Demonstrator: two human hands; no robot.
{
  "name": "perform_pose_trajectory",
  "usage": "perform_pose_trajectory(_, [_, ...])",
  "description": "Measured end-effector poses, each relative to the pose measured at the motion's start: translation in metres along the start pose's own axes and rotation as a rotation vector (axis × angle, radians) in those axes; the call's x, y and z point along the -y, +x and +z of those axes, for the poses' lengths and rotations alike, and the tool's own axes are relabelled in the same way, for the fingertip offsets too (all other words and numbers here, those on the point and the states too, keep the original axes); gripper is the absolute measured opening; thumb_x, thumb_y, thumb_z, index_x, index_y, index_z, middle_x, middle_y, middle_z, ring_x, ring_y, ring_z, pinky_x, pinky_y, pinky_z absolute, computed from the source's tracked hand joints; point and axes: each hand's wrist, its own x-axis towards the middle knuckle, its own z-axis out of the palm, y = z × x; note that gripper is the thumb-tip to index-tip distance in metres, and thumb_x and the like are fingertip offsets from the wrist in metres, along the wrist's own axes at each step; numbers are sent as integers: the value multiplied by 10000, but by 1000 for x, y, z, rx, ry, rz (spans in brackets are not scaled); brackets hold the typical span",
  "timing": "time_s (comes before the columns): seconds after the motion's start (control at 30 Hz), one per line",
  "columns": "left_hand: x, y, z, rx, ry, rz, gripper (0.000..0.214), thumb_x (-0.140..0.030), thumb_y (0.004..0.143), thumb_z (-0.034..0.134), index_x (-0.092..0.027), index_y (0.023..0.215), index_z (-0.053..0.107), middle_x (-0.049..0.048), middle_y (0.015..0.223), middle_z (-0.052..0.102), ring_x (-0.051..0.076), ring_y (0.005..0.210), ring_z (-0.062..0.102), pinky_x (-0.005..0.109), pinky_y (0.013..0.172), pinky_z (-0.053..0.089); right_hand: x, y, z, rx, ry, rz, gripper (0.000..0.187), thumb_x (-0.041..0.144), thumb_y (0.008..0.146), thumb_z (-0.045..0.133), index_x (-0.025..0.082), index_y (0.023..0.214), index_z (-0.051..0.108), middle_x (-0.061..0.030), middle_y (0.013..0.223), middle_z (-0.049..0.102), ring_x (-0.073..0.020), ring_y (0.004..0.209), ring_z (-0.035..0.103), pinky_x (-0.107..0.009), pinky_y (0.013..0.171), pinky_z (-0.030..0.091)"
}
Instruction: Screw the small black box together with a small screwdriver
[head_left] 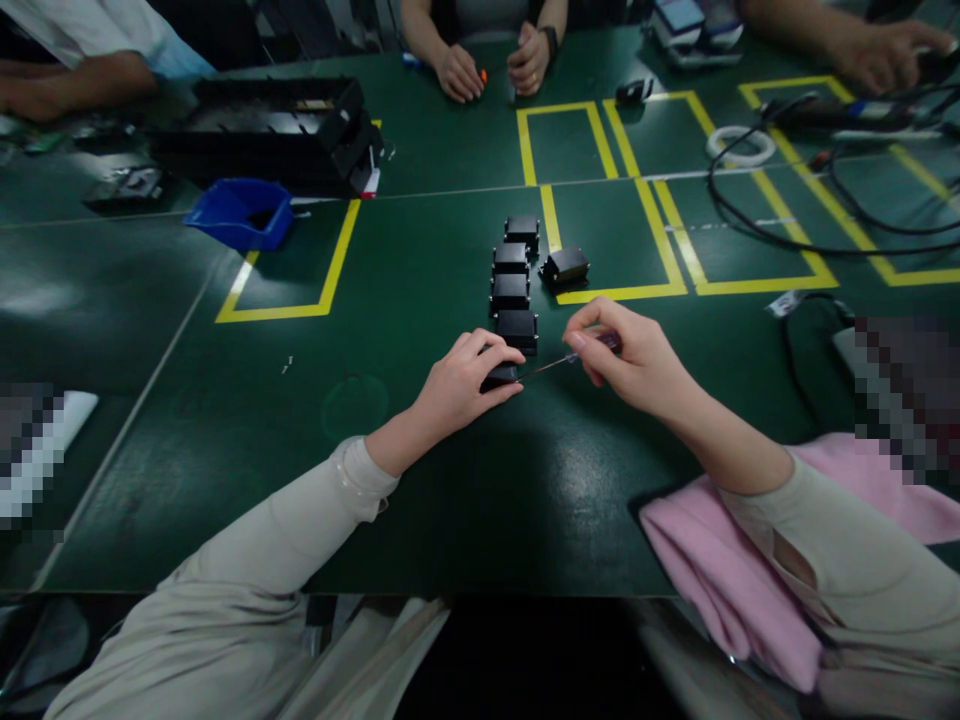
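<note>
My left hand (474, 378) is closed around a small black box (501, 375) on the green table, with the fingers over its top and the thumb along its near side. In my right hand (626, 350) is a screwdriver (555, 367), its handle pinched between thumb and fingers. The thin shaft slants down to the left, and its tip meets the box's right end. Behind that box, a row of similar black boxes (511, 291) runs away from me, with small screws showing at their sides. Another black box (566, 267) sits turned at an angle right of the row.
A blue bin (244, 213) stands left, before stacked black trays (262, 135). Small screws (286, 364) lie to the left. Black cables (795, 235) and a white ring (741, 147) are at right, a pink cloth (712, 540) at the near edge. Co-workers' hands (461, 74) rest across the table.
</note>
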Motion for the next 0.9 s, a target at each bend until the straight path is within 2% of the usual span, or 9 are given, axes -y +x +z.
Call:
perform_pose_trajectory(0.07, [0, 0, 0, -1, 1, 1, 283, -271, 930, 719, -227, 1193, 627, 81, 1195, 616, 259, 1099, 591, 415, 920, 534, 0, 0, 0, -9, -7, -13, 59, 237, 996, 568, 225, 966, 519, 89, 590, 513, -75, 430, 482, -230, 466, 345])
perform_pose_trajectory(0.17, [0, 0, 0, -1, 3, 3, 288, -268, 927, 723, -221, 1195, 629, 85, 1197, 617, 260, 1096, 593, 414, 917, 535, 0, 0, -1, -30, -40, -46, 84, 182, 965, 582, 221, 1009, 523, 85, 610, 515, -86, 478, 498, -235, 504, 365])
perform_pose_trajectory(0.37, [1, -1, 1, -7, 2, 2, 290, -279, 928, 728, -219, 1196, 637, 83, 1189, 618, 260, 1103, 590, 416, 930, 532, -1, 0, 0, -6, -12, -27, 105, 264, 1002, 575, 223, 924, 517, 91, 569, 506, -70, 415, 470, -221, 446, 333])
perform_pose_trajectory(0.57, [1, -1, 1, -6, 7, 4, 280, -267, 928, 724, -223, 1190, 633, 80, 1191, 616, 255, 1098, 594, 409, 924, 534, -1, 0, 0, -41, -40, -57, 69, 195, 974, 580, 218, 1000, 521, 85, 617, 523, -74, 454, 498, -222, 484, 365])
perform_pose_trajectory(0.73, [0, 0, 0, -5, 1, 4, 275, -273, 935, 713, -227, 1192, 628, 79, 1193, 612, 257, 1109, 591, 406, 915, 534, 0, 0, 0, -6, -23, -18, 118, 282, 1013, 571, 220, 925, 523, 91, 566, 508, -66, 405, 474, -217, 443, 333])
perform_pose_trajectory(0.9, [0, 0, 0, -5, 4, 5, 288, -263, 922, 733, -219, 1188, 632, 82, 1189, 616, 258, 1092, 592, 409, 912, 534, -1, 0, 0, -31, -37, -58, 69, 177, 980, 572, 215, 1011, 524, 87, 618, 523, -70, 452, 501, -220, 485, 367])
